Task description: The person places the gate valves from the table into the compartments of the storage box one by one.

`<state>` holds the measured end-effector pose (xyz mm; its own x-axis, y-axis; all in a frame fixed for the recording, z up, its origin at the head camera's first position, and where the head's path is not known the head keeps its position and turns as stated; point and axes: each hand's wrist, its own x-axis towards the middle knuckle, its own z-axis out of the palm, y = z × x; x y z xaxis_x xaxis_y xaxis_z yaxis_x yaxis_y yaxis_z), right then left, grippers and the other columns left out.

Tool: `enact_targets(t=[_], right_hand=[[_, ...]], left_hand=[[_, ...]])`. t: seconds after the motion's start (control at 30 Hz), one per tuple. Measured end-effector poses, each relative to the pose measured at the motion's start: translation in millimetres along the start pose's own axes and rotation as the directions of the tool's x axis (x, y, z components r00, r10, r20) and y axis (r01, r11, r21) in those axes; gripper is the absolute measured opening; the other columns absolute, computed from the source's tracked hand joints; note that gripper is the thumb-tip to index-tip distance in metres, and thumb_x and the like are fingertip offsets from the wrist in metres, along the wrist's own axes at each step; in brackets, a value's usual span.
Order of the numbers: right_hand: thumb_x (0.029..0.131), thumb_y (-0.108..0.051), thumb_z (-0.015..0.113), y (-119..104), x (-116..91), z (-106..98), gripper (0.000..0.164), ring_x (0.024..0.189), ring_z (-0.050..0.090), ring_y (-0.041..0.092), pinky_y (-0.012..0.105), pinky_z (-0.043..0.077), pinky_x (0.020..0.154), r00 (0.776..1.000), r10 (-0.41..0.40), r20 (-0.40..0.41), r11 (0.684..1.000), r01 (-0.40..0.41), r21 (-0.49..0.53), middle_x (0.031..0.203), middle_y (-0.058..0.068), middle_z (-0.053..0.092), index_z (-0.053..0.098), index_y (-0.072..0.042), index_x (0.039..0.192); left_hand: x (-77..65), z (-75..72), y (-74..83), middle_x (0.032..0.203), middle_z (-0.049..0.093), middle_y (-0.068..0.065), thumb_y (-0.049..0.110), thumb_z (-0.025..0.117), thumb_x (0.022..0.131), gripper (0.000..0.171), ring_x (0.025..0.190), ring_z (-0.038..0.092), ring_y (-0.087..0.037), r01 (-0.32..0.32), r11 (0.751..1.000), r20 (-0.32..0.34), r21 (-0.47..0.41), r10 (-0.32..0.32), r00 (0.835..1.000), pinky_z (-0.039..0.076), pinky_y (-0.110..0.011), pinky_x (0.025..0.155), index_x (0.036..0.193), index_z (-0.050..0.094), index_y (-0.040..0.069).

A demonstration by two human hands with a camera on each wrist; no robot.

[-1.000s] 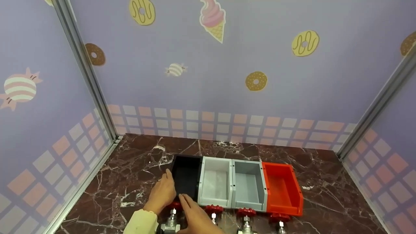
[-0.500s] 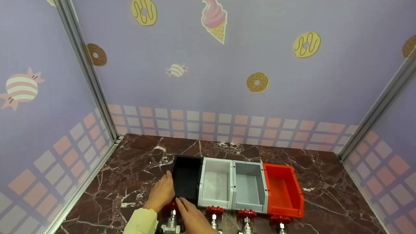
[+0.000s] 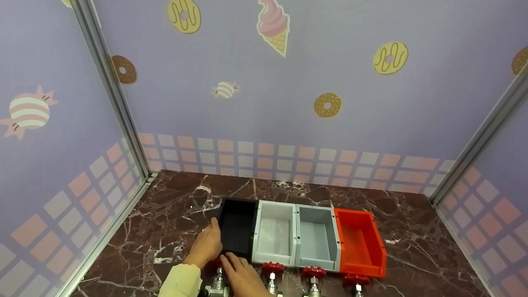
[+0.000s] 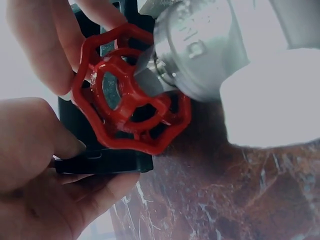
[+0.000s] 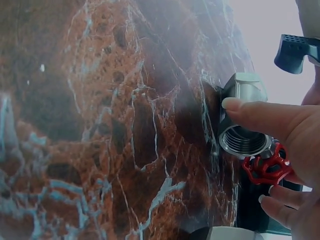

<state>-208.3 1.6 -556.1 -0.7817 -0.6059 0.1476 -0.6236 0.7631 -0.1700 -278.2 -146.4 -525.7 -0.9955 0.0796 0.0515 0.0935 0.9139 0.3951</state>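
Observation:
My left hand (image 3: 205,246) grips the left wall of a black bin (image 3: 238,227); in the left wrist view the thumb lies inside that wall and a finger outside it. My right hand (image 3: 246,277) lies at the bin's front, its fingers fairly straight and tips at the front edge. Between the hands stands a metal valve (image 3: 218,285), whose red handwheel (image 4: 172,137) overlaps the bin in the left wrist view. In the right wrist view the right thumb (image 5: 265,115) reaches across the valve's threaded body (image 5: 248,142), while other fingers lie near the handwheel.
To the black bin's right stand a white bin (image 3: 275,231), a grey bin (image 3: 315,237) and an orange-red bin (image 3: 359,243), side by side. More valves with red handwheels (image 3: 314,272) line their fronts. The dark marble surface (image 3: 173,214) meets patterned panels (image 3: 288,159).
My right hand has shifted slightly left and back towards me, its fingertips now lower along the black bin's front. The left hand keeps its hold on the bin wall.

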Motion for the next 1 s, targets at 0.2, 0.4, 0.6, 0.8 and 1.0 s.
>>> enact_targets(t=[0.2,0.4,0.6,0.8,1.0], right_hand=[[0.073,-0.049,0.068,-2,0,5,0.083,0.109,0.052,0.021,0.032,0.050,0.078,0.997,-0.012,-0.070,0.997,0.007,-0.075,0.135,0.007,0.043,0.034,-0.013,0.140],[0.085,-0.024,0.062,-9,2,8,0.062,0.102,0.058,0.019,0.032,0.051,0.069,0.997,0.006,-0.077,0.996,-0.013,-0.090,0.135,0.008,0.044,0.035,-0.010,0.139],[0.083,-0.027,0.065,-12,4,7,0.068,0.105,0.057,0.019,0.033,0.051,0.072,0.998,0.055,-0.039,0.995,-0.058,-0.081,0.134,0.008,0.044,0.033,-0.011,0.140],[0.072,-0.027,0.074,-13,3,10,0.074,0.102,0.058,0.020,0.031,0.050,0.074,0.993,0.042,-0.110,0.991,-0.055,-0.122,0.126,0.011,0.051,0.040,-0.007,0.134],[0.065,-0.026,0.078,-13,3,13,0.079,0.103,0.058,0.021,0.032,0.051,0.074,0.989,0.057,-0.135,0.994,-0.069,-0.088,0.127,0.010,0.051,0.042,-0.007,0.132]], left_hand=[[1.5,0.8,-1.8,0.126,0.045,-0.034,-0.001,0.054,0.082,0.069,0.101,0.054,-0.046,0.033,0.999,0.073,-0.039,-0.030,0.997,0.043,-0.051,0.086,0.138,0.016,-0.013],[0.9,1.4,-4.7,0.125,0.044,-0.036,-0.002,0.053,0.082,0.070,0.105,0.053,-0.046,0.027,0.997,0.094,-0.076,-0.020,0.995,0.042,-0.052,0.088,0.138,0.014,-0.013],[1.0,-0.1,-4.4,0.126,0.044,-0.036,-0.004,0.052,0.081,0.069,0.107,0.052,-0.047,0.022,0.996,0.089,-0.087,-0.014,0.996,0.041,-0.052,0.089,0.138,0.014,-0.013],[1.1,0.6,-4.6,0.126,0.044,-0.036,-0.003,0.051,0.082,0.068,0.106,0.052,-0.047,0.015,0.996,0.081,-0.089,-0.008,0.997,0.042,-0.052,0.089,0.138,0.014,-0.013],[0.3,2.3,-5.4,0.126,0.043,-0.037,-0.003,0.050,0.082,0.066,0.108,0.051,-0.047,0.011,0.995,0.068,-0.096,-0.004,0.998,0.040,-0.052,0.091,0.137,0.015,-0.014]])
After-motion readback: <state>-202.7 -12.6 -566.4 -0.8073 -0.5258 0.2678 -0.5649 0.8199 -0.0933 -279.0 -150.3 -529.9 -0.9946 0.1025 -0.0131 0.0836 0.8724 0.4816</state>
